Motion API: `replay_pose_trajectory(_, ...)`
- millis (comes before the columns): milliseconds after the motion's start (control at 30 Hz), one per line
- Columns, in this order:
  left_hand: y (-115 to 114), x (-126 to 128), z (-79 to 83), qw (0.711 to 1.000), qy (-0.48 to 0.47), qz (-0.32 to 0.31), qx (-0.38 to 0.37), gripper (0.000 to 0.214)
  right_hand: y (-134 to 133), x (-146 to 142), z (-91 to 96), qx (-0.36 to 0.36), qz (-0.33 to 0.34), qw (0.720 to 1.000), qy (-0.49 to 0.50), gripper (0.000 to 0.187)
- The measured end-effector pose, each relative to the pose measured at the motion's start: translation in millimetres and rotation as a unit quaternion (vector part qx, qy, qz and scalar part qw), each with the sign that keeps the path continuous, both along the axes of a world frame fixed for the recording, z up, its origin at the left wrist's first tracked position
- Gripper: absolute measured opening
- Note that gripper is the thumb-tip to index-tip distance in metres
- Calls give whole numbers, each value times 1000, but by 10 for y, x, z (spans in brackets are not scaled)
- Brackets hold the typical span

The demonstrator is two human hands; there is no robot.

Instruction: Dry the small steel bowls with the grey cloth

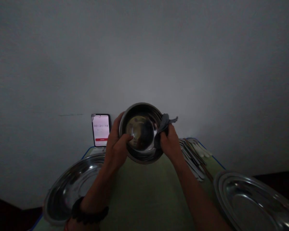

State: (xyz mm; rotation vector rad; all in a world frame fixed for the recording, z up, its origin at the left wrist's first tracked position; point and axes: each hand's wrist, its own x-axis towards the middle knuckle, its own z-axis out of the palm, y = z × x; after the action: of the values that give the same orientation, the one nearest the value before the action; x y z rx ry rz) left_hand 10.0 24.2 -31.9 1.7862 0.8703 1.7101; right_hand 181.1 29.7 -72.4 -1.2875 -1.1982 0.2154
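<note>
A shiny steel bowl [141,133] is held up above the table, tilted so that its inside faces me. My left hand [118,144] grips its left rim, the thumb over the edge and the fingers behind. At the right rim, my right hand [170,141] pinches a dark grey cloth [162,128] against the bowl. The cloth folds over the rim into the inside, and a twisted end sticks out to the right. The fingers behind the bowl are hidden.
A large steel basin [60,189] stands left on the green table [144,199]; another steel basin [252,205] is at right. Several pieces of cutlery [192,157] lie at the back right. A phone [101,130] showing a timer leans near the wall [144,57].
</note>
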Motion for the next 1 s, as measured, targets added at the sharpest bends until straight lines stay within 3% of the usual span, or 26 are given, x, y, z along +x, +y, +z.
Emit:
replay_pose_trajectory(100,26,-60,2,993,76,-67,-62,62,17,22,-49,27,17,994,-102,43)
replay_pose_trajectory(200,79,-136,-59,989,33,-105,-100,60,-9,73,-40,37,7,992,-123,42)
replay_pose_trajectory(367,110,-201,-86,980,-60,-116,-153,52,-61,181,-22,-67,6,990,-128,25)
replay_pose_trajectory(467,69,-144,-47,989,-77,-63,-109,49,-50,149,-82,-124,10,978,-165,18)
replay_pose_trajectory(533,45,-103,-34,995,-91,2,-47,53,-21,88,-132,-133,-10,978,-161,21)
replay_pose_trajectory(600,39,-93,-35,996,-82,20,-16,58,12,36,-161,-128,-25,979,-154,25)
replay_pose_trajectory(767,62,-183,-36,980,-6,-130,-148,62,-1,47,-99,-99,-33,980,-167,22)
replay_pose_trajectory(900,28,-220,-3,943,-10,-210,-259,61,-93,73,-1,-66,54,968,-237,14)
replay_pose_trajectory(1000,21,-225,-6,930,-43,-234,-281,55,-110,77,21,-65,102,968,-219,14)
